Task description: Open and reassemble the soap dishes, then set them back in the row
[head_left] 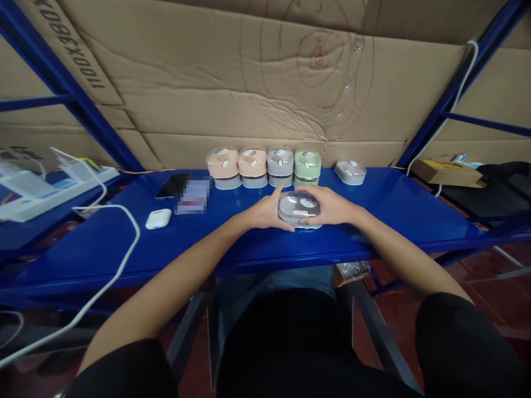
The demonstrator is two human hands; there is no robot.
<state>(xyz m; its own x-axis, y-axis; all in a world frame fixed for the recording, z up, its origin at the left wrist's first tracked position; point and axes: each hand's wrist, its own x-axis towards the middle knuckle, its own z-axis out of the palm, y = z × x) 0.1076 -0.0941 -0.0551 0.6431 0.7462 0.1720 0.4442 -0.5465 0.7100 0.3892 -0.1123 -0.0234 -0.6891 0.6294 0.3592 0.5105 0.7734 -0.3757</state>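
Because both left hand (269,213) and right hand (332,205) grip its sides, the oval grey clear-lidded box (299,208) seems steadied between curled fingers.

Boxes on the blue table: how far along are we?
Four two-tier boxes look finished, lined up at the back. The left hand and right hand are around a clear-covered grey box. A low grey piece sits apart at the right; those last two are probably what's left.
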